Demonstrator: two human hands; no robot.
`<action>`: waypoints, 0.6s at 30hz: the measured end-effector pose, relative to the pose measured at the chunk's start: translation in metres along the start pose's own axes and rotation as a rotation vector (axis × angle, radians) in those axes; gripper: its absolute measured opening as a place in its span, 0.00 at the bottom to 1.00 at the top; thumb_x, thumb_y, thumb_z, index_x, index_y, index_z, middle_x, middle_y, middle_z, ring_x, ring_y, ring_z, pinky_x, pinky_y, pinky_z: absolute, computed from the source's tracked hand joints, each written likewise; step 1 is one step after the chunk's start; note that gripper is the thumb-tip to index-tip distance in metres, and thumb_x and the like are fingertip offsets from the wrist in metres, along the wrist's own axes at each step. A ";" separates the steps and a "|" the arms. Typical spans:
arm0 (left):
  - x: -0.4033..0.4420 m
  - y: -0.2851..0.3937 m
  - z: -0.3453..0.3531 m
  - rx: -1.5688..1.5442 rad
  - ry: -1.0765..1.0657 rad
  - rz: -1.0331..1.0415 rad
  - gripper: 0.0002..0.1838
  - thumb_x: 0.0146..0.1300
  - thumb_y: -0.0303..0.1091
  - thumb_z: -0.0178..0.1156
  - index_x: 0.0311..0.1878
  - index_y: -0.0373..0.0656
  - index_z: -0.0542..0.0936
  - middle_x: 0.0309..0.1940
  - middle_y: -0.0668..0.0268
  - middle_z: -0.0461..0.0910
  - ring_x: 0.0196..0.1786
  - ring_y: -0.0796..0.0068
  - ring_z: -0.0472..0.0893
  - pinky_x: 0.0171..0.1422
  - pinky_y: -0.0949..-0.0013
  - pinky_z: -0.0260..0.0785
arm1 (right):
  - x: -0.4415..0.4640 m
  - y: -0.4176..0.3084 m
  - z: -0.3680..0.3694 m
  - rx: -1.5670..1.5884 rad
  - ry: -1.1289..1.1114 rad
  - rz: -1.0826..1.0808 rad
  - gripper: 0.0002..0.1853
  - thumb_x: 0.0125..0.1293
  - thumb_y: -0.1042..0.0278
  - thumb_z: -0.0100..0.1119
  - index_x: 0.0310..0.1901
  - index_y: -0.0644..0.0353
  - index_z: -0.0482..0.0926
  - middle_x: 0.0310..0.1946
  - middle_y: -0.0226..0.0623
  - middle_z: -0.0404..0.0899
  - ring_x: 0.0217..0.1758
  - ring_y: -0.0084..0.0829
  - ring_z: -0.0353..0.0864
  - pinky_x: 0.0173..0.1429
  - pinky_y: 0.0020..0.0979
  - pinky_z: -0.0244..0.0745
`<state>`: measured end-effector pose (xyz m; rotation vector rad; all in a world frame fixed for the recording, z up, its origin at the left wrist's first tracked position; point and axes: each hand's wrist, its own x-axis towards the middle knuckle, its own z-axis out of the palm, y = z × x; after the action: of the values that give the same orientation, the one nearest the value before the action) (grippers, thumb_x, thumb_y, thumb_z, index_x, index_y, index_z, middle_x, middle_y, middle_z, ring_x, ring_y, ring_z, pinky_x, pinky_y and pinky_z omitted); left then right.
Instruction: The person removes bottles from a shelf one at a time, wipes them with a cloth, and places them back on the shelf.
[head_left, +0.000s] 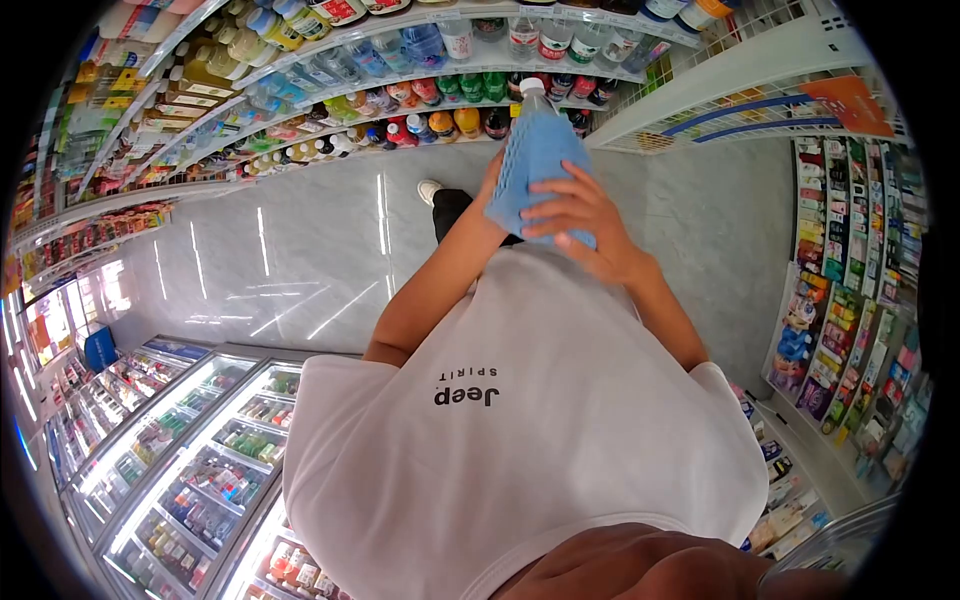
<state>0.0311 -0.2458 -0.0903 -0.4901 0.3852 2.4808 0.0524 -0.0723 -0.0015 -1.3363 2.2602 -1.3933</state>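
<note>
In front of my chest is a clear plastic bottle point(537, 101) with a white cap, tilted with its cap pointing away from me toward the shelves. A light blue cloth point(545, 150) covers most of its body, so the label and contents are hidden. My left hand point(492, 188) grips the bottle from the left side, its fingers mostly hidden behind the cloth and bottle. Across the front lies my right hand point(585, 218), fingers curved over the cloth and pressing it against the bottle. That hand is slightly blurred.
Ahead, curved shelves point(440, 72) hold rows of drink bottles. A white wire rack point(730, 100) stands at front right. Packaged goods fill a shelf point(840, 290) on the right. Glass-door coolers point(200, 450) are at lower left. Grey tiled floor point(310, 230) shows between them.
</note>
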 end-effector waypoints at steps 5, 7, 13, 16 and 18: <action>-0.022 0.017 0.037 0.218 0.228 0.018 0.36 0.69 0.68 0.49 0.61 0.43 0.77 0.48 0.57 0.82 0.48 0.61 0.83 0.55 0.57 0.78 | -0.026 -0.008 -0.004 0.436 0.063 0.068 0.22 0.75 0.54 0.42 0.43 0.58 0.87 0.52 0.37 0.83 0.67 0.40 0.72 0.79 0.55 0.48; -0.017 0.016 0.031 0.101 0.193 0.033 0.33 0.67 0.67 0.55 0.57 0.44 0.77 0.45 0.57 0.81 0.42 0.61 0.83 0.53 0.56 0.79 | -0.038 0.000 -0.006 0.967 0.323 0.199 0.26 0.77 0.49 0.38 0.49 0.60 0.84 0.55 0.41 0.81 0.68 0.41 0.72 0.78 0.54 0.50; -0.025 0.014 0.025 0.070 0.184 -0.083 0.34 0.64 0.67 0.58 0.51 0.41 0.76 0.36 0.59 0.78 0.38 0.57 0.84 0.48 0.47 0.81 | -0.045 0.061 -0.035 1.287 1.221 0.665 0.30 0.78 0.44 0.39 0.68 0.61 0.69 0.66 0.39 0.73 0.70 0.37 0.70 0.75 0.41 0.60; -0.028 0.012 0.040 0.117 0.145 -0.105 0.36 0.66 0.68 0.53 0.55 0.39 0.75 0.38 0.57 0.78 0.39 0.54 0.84 0.48 0.46 0.81 | -0.034 0.077 -0.030 1.149 1.257 0.641 0.31 0.78 0.43 0.39 0.69 0.60 0.68 0.67 0.38 0.72 0.70 0.36 0.70 0.76 0.40 0.60; -0.030 0.010 0.045 0.116 0.103 -0.153 0.37 0.67 0.68 0.49 0.57 0.39 0.75 0.40 0.55 0.79 0.41 0.52 0.85 0.48 0.46 0.81 | -0.018 0.085 -0.024 1.059 1.149 0.616 0.31 0.78 0.42 0.40 0.68 0.60 0.69 0.66 0.37 0.73 0.71 0.36 0.69 0.75 0.39 0.59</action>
<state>0.0366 -0.2514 -0.0355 -0.5784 0.5100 2.2780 -0.0012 -0.0299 -0.0607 0.5795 1.4122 -2.7267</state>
